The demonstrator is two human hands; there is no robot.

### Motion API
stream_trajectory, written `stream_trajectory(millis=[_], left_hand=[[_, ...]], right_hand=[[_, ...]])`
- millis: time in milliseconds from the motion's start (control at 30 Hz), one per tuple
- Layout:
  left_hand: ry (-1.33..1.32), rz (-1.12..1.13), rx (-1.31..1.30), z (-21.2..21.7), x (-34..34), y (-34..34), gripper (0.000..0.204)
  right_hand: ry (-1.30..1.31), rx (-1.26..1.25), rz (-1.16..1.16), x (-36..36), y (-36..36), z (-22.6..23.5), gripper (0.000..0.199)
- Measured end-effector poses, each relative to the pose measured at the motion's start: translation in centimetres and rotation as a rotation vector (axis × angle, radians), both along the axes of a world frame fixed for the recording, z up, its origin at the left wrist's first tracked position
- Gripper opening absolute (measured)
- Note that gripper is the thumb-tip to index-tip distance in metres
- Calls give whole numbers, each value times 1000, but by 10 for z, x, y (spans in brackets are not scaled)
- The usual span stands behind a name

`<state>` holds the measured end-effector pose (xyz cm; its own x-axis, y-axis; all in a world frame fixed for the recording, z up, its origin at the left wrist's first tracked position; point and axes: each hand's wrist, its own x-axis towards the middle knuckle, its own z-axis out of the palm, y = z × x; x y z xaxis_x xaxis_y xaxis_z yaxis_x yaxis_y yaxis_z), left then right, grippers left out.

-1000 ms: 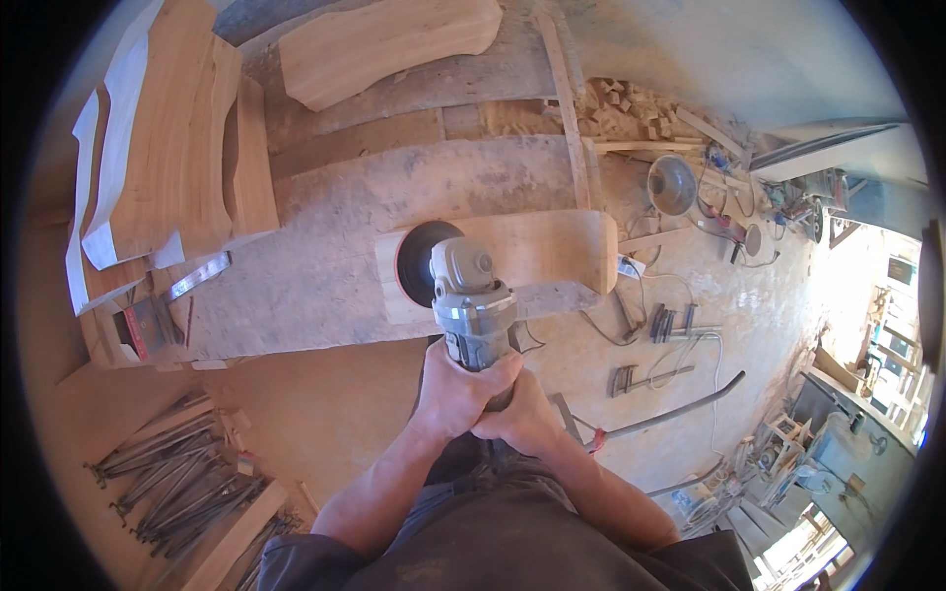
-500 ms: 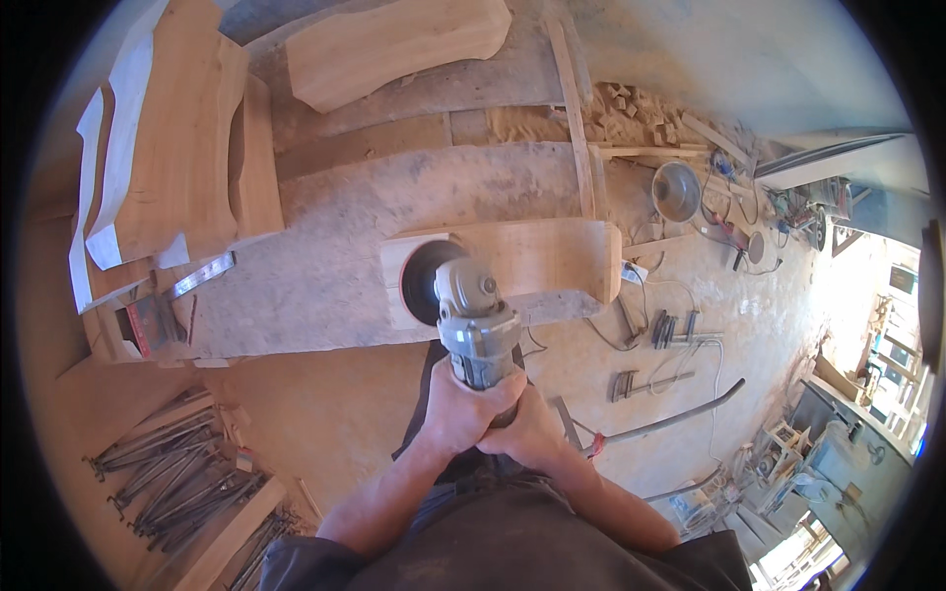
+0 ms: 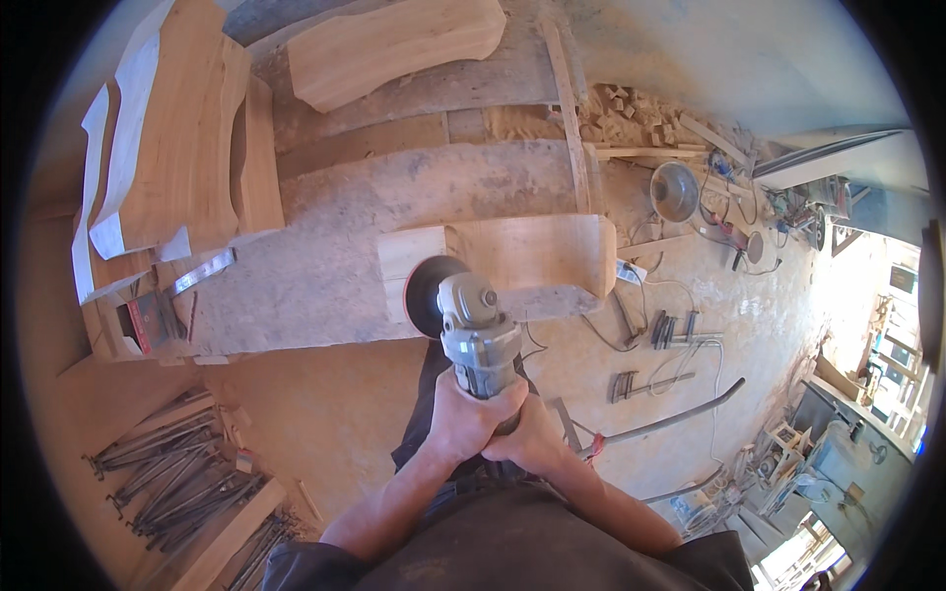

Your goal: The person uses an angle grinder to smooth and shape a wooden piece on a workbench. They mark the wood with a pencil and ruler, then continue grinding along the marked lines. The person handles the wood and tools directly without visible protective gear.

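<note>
So both hands were wrapped around the grey angle grinder [image 3: 480, 340], left hand [image 3: 463, 419] and right hand [image 3: 532, 438] pressed together on the body, each grip clamped tight on the tool. Its dark sanding disc [image 3: 424, 295] sat against the left end of a curved wooden piece [image 3: 512, 258], which lay on the dusty concrete worktop [image 3: 325, 266] right in front of the person. Left of that, a stack of shaped wooden slabs [image 3: 168, 158] leaned on the same worktop, and another thick curved block [image 3: 394, 44] lay at the far side. Down on the sawdust floor, a pile of metal rods [image 3: 172, 473] was off to the person's left, a couple of clamps [image 3: 650, 379] and a bent metal bar [image 3: 670, 419] to the right, with offcuts [image 3: 631, 108] heaped further back
</note>
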<state>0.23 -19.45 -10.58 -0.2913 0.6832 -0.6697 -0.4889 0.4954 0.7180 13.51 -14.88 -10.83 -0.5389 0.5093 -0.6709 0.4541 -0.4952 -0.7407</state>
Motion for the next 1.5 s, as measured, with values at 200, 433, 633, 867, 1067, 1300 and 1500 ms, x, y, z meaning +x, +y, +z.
stream_trajectory(millis=[200, 433, 633, 867, 1067, 1300, 1500], left_hand=[[-27, 17, -34, -1, -22, 34, 23], [-29, -8, -29, 0, 25, -12, 33], [106, -185, 159, 6, 4, -26, 48], [1432, -479, 225, -36, -115, 9, 82], [1414, -906, 333, -53, -148, 59, 87], [1149, -1023, 236, -19, -191, 113, 87], [1379, -1037, 113, -19, -173, 137, 108]], right_hand=[[4, -177, -15, -18, 32, -1, 44], [-3, -195, 24, 29, 0, 7, 52], [192, -246, -181, 65, 8, 13, 48], [117, -105, -439, 121, 33, 31, 61], [84, -73, -597, 140, 25, 49, 57], [117, -99, -740, 160, 9, 50, 54], [109, -91, -799, 172, -13, 36, 54]])
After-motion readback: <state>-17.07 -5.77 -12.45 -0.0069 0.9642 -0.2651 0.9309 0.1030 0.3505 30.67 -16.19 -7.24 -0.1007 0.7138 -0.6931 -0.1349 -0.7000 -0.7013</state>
